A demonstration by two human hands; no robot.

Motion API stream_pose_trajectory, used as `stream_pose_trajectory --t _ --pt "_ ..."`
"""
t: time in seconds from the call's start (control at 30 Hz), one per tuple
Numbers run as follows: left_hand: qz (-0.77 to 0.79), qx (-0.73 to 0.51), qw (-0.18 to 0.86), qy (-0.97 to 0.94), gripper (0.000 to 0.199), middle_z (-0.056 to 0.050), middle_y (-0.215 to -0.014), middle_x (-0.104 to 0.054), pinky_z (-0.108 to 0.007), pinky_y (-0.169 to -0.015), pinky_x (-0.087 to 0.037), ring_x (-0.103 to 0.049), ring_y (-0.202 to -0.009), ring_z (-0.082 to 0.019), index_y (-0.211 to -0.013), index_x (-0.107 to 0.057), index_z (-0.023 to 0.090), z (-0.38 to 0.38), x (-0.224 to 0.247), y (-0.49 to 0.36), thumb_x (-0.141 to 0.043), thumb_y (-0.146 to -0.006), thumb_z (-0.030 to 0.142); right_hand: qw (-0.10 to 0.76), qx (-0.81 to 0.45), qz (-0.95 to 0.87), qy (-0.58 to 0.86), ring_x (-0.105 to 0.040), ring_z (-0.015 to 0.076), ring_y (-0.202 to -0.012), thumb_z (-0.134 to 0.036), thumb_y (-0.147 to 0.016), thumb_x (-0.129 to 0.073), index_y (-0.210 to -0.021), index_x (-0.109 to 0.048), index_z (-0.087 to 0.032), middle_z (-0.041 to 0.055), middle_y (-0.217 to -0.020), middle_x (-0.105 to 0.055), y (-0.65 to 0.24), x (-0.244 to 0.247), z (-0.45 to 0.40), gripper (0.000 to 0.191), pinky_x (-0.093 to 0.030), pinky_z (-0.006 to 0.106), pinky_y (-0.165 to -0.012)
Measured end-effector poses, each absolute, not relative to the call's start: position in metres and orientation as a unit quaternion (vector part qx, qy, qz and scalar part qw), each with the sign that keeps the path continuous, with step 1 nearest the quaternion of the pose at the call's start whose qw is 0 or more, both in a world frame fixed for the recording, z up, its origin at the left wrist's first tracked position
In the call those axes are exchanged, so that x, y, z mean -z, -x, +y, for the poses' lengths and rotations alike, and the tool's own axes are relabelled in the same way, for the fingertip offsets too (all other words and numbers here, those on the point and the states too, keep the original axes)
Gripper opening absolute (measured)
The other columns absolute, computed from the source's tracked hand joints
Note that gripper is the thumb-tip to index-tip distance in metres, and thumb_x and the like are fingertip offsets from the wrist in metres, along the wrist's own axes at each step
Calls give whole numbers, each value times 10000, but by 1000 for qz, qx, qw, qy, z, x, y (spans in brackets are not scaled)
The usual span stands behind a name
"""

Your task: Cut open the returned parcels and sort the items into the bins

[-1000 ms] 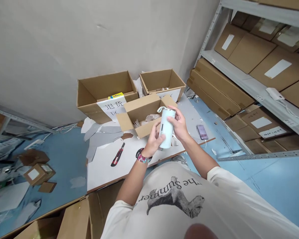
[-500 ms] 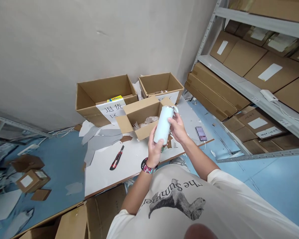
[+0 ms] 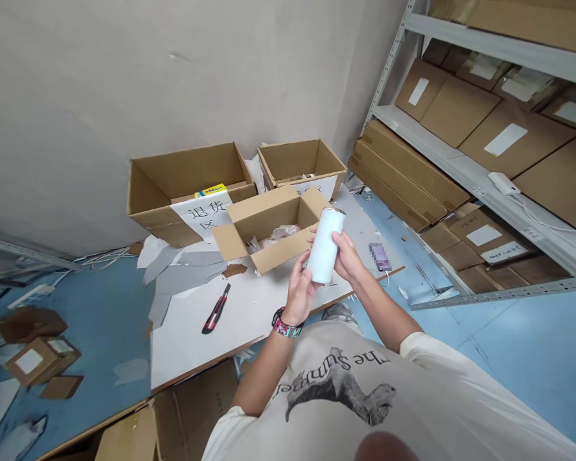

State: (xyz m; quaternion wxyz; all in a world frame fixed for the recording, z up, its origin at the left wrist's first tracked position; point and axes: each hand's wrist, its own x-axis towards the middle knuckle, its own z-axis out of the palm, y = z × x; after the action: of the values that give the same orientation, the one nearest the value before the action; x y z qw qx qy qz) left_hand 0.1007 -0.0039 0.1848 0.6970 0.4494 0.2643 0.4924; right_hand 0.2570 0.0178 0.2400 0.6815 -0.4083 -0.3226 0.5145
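A light blue tumbler is held between both hands above the front edge of the white table, its metal-rimmed top tilted up and to the right. My left hand has its fingers around the lower left side. My right hand grips the tumbler's right side, thumb on its surface. Just behind and left of it stands an open cardboard box with its flaps spread and crumpled clear wrapping inside. A red and black box cutter lies on the table to the left.
Two larger open boxes, left and right, stand at the back with paper labels. A phone lies at the table's right. Shelves of cartons rise on the right. Small boxes lie on the floor at left.
The tumbler has turned in my hands; the loop near its top no longer shows. It sits slightly farther right. The view has shifted, so the table and boxes appear farther left.
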Motion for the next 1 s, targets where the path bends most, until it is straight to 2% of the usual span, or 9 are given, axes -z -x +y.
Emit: stream_pose_trajectory --t 0.1,0.27,0.37,0.47,0.57,0.67,0.77,0.9,1.0 --pt "279 -485 687 -463 708 -164 -1397 -775 -452 -960 -701 -798 -1162 -298 -1509 -648 246 -3 -179 -105 -814 -992 700 678 -494 -341 424 -788 335 -1157 -755 -866 -869 -1306 -701 -271 113 -1339 -816 -261 -238 16 675 -707 447 -876" --pt "339 -532 559 -538 732 -151 -1464 -742 -476 -1128 -642 -737 -1335 -324 -1461 -683 248 -2 -176 -106 -986 -870 555 681 -445 -337 474 -763 316 -1179 -594 -744 -995 -1287 -711 -276 71 -1260 -823 -271 -232 21 690 -681 417 -953" --pt "342 -521 565 -540 588 -143 -1392 -772 -437 -1030 -672 -765 -1201 -284 -1378 -746 239 12 -180 -98 -925 -934 581 676 -489 -313 453 -796 335 -1123 -639 -859 -868 -1313 -684 -277 85 -1218 -842 -276 -229 23 609 -700 466 -913" --pt "350 -554 545 -522 522 -139 -1409 -773 -420 -1053 -663 -752 -1220 -263 -1378 -761 254 45 -193 -85 -849 -1001 603 647 -557 -296 429 -825 342 -1000 -719 -930 -735 -1329 -660 -261 119 -1202 -859 -280 -228 24 612 -717 500 -837" --pt "316 -522 576 -544 628 -151 -1520 -737 -442 -1091 -663 -748 -1294 -279 -1505 -719 283 82 -215 -74 -792 -1020 676 598 -617 -314 404 -831 326 -923 -715 -903 -775 -1466 -626 -259 113 -1193 -865 -284 -228 22 740 -721 493 -804" --pt "270 -420 642 -582 748 -176 -1462 -766 -463 -978 -713 -784 -1247 -326 -1531 -736 253 106 -236 -70 -650 -1045 814 535 -669 -359 372 -833 302 -877 -673 -870 -862 -1695 -493 -307 66 -1164 -863 -291 -228 21 975 -719 477 -783" --pt "250 -362 653 -617 789 -181 -1378 -798 -452 -853 -734 -799 -1182 -358 -1435 -816 223 114 -244 -72 -760 -951 844 479 -696 -406 348 -827 287 -830 -678 -854 -913 -1781 -422 -331 36 -1087 -855 -301 -226 23 1105 -704 438 -722" --pt "255 -343 619 -659 755 -161 -1348 -819 -471 -921 -722 -805 -1158 -344 -1406 -830 215 112 -234 -70 -940 -837 698 430 -710 -436 347 -815 278 -828 -711 -886 -896 -1760 -496 -302 34 -1038 -842 -312 -213 28 1044 -683 405 -706" --pt "340 -386 529 -675 644 -141 -1225 -847 -457 -959 -709 -813 -1110 -324 -1304 -847 163 101 -222 -55 -935 -819 577 454 -655 -448 404 -794 257 -914 -709 -957 -826 -1687 -598 -280 45 -1066 -845 -308 -189 30 876 -675 402 -836"
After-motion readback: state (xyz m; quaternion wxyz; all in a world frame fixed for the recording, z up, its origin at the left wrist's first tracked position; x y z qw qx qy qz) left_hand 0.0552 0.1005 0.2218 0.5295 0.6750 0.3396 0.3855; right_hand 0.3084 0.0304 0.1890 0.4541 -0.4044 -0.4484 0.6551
